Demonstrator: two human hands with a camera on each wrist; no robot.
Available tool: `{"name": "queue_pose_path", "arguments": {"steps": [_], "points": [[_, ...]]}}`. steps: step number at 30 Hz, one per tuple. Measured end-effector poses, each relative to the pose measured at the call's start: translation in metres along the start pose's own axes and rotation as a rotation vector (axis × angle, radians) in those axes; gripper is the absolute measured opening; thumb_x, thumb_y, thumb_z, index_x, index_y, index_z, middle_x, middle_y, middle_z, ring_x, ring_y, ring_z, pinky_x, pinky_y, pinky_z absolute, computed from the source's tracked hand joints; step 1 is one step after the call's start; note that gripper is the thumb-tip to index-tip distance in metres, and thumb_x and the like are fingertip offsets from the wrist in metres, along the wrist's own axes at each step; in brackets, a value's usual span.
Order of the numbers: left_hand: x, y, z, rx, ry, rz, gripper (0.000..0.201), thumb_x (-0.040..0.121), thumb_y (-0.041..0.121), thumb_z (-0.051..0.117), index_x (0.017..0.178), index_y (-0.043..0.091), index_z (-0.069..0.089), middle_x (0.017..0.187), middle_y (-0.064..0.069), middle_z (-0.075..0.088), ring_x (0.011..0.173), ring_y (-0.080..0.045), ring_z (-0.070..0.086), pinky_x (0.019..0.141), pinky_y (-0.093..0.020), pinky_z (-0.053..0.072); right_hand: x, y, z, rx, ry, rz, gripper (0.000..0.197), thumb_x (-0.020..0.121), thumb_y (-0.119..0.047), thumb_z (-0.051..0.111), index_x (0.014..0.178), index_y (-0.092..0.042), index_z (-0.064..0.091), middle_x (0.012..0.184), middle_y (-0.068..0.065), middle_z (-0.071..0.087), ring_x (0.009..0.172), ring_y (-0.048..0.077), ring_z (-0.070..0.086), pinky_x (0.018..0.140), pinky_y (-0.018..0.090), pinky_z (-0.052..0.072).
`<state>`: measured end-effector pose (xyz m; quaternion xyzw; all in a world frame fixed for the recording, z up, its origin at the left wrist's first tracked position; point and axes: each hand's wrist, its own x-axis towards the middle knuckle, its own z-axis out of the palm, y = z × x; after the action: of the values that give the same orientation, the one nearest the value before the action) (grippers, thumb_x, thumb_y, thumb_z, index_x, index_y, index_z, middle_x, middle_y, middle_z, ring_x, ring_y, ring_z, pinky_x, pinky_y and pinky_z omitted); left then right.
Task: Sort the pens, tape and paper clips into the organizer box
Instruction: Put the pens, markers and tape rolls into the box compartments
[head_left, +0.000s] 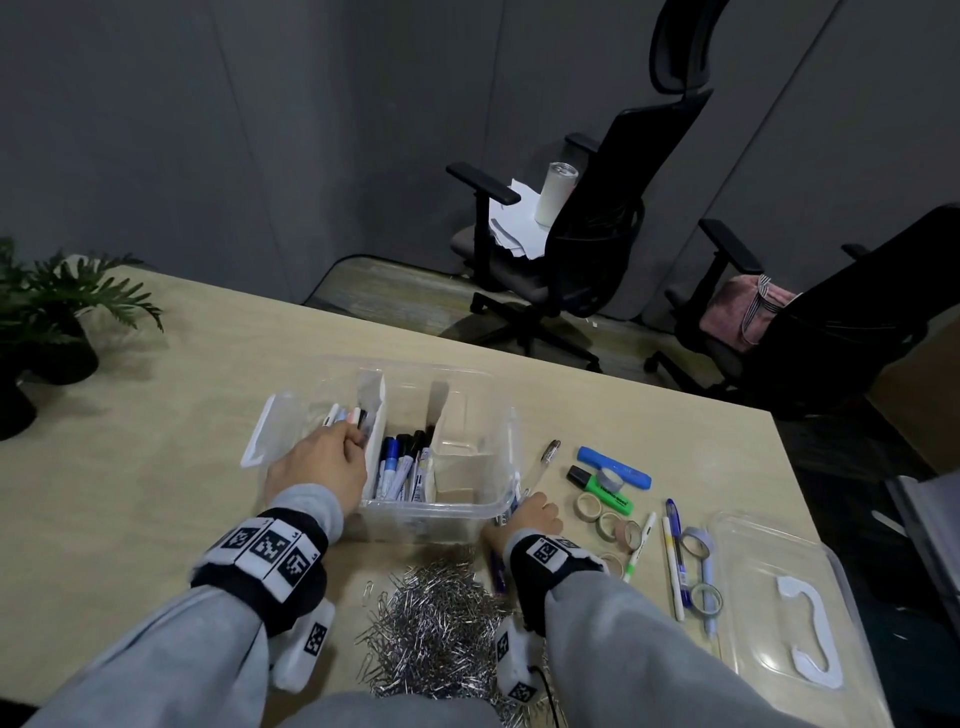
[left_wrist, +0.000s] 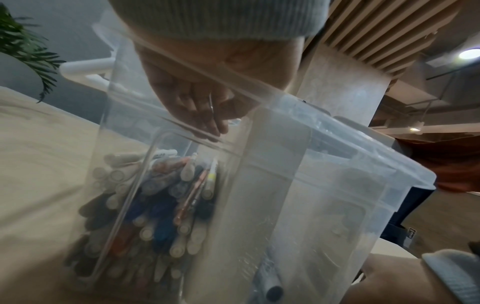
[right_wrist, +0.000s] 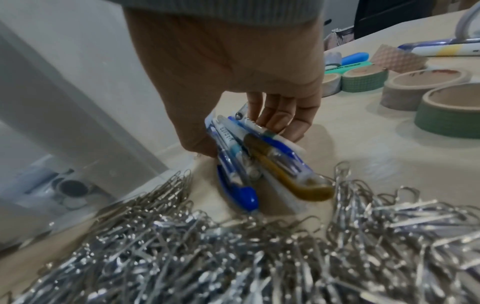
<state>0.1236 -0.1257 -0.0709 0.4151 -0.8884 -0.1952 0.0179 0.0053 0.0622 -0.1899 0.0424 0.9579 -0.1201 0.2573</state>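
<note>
Roughly midway: left hand (head_left: 317, 465) grips pens (head_left: 347, 417) in organizer box (head_left: 441, 512); right hand (right_wrist: 233, 82) clutches pen bundle (right_wrist: 259, 156) beside it; tape rolls (head_left: 605, 519), paper clips (head_left: 436, 618) unsorted.

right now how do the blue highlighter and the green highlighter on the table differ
The blue highlighter lies bare on the table, farther from the person; the green highlighter lies nearer, with a grey tape roll resting on it. The blue one looks one colour all over; the green one has a black cap. Both lie flat at a similar slant, right of the organizer box, still unsorted.
</note>
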Motion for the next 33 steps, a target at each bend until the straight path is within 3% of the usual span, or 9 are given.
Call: {"name": "queue_pose_path", "arguments": {"steps": [8,12,15,23,25,28,30,32,33], "points": [[0.001,-0.001,0.001,-0.018,-0.005,-0.008,0.025,0.094,0.028,0.035,0.101,0.033,0.059,0.109,0.001,0.065,0.076,-0.021,0.049,0.072,-0.026,0.042,-0.002,0.005,0.004,-0.065,0.028,-0.009,0.068,0.079,-0.057,0.061,0.121,-0.010,0.037,0.123,0.009,0.045,0.113,0.024,0.048,0.095,0.034,0.041],[0.001,-0.002,0.002,-0.021,0.005,-0.004,0.024,0.094,0.030,0.035,0.100,0.034,0.058,0.106,0.003,0.066,0.075,-0.020,0.051,0.070,-0.026,0.042,-0.002,0.008,0.000,-0.142,-0.012,-0.032,0.048,0.089,-0.042,0.056,0.121,-0.010,0.041,0.124,0.008,0.048,0.114,0.025,0.051,0.094,0.032,0.043],[0.003,-0.002,0.003,-0.025,0.004,-0.004,0.025,0.094,0.031,0.035,0.101,0.035,0.059,0.106,0.003,0.066,0.075,-0.020,0.052,0.071,-0.026,0.043,-0.005,0.010,-0.003,-0.157,-0.049,-0.052,0.038,0.088,-0.033,0.055,0.118,-0.011,0.045,0.121,0.008,0.051,0.110,0.026,0.054,0.090,0.033,0.046],[0.003,-0.003,0.003,-0.015,0.008,0.003,0.026,0.093,0.031,0.035,0.101,0.035,0.059,0.105,0.002,0.067,0.075,-0.022,0.052,0.071,-0.026,0.043,-0.017,0.027,-0.013,-0.063,-0.107,-0.165,0.042,0.093,-0.029,0.051,0.126,-0.005,0.041,0.123,0.015,0.056,0.112,0.031,0.056,0.091,0.035,0.044],[0.003,-0.004,0.004,-0.015,0.010,0.004,0.026,0.094,0.032,0.034,0.101,0.036,0.059,0.105,0.003,0.066,0.075,-0.022,0.052,0.072,-0.026,0.044,-0.022,0.033,-0.019,-0.014,-0.120,-0.198,0.039,0.095,-0.028,0.049,0.125,-0.004,0.039,0.115,0.014,0.059,0.107,0.030,0.057,0.088,0.034,0.044],[0.001,-0.004,0.002,-0.014,0.013,0.022,0.027,0.094,0.030,0.033,0.102,0.035,0.059,0.105,0.002,0.066,0.076,-0.021,0.052,0.070,-0.026,0.043,-0.028,0.036,-0.034,0.218,-0.152,-0.192,0.025,0.098,-0.026,0.045,0.111,-0.008,0.033,0.083,0.002,0.052,0.076,0.019,0.054,0.067,0.027,0.043],[0.001,-0.004,0.001,-0.013,-0.002,0.044,0.029,0.094,0.030,0.032,0.104,0.034,0.059,0.109,0.002,0.064,0.082,-0.021,0.052,0.072,-0.027,0.043,-0.029,0.038,-0.047,0.351,-0.111,-0.212,0.023,0.100,-0.027,0.041,0.110,-0.007,0.035,0.089,0.004,0.049,0.080,0.019,0.050,0.068,0.029,0.043],[0.005,-0.008,0.003,-0.023,-0.024,0.096,0.028,0.092,0.028,0.036,0.108,0.034,0.058,0.123,0.003,0.055,0.105,-0.020,0.049,0.082,-0.032,0.044,-0.030,0.039,-0.063,0.490,-0.070,-0.206,0.020,0.099,-0.024,0.038,0.107,-0.007,0.035,0.092,0.008,0.047,0.086,0.022,0.049,0.076,0.034,0.045],[0.007,-0.009,0.003,-0.051,-0.031,0.119,0.026,0.092,0.027,0.040,0.110,0.034,0.057,0.128,0.003,0.049,0.117,-0.020,0.041,0.088,-0.035,0.043,-0.034,0.037,-0.074,0.568,-0.050,-0.205,0.016,0.098,-0.022,0.038,0.103,-0.007,0.035,0.086,0.008,0.046,0.080,0.022,0.047,0.076,0.035,0.044]]}}
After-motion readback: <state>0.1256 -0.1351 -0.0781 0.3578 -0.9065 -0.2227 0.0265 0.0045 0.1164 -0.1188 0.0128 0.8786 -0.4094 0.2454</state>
